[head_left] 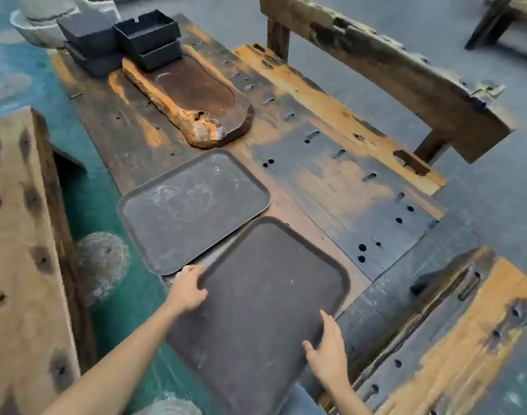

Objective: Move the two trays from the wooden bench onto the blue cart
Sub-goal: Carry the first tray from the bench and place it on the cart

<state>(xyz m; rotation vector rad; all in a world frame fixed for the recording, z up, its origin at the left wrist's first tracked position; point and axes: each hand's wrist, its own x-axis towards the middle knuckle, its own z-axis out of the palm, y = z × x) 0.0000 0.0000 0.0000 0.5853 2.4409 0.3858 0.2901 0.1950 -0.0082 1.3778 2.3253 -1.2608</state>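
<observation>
Left hand: gripping the near tray by its left rim.
Right hand: clasping its right rim.
Far tray: lying flat on the wooden bench.

Two trays lay on the bench: the near tray sat before and right of the far tray, edges overlapping. Behind them lay a carved wooden slab, with stacked boxes on its far end.
</observation>
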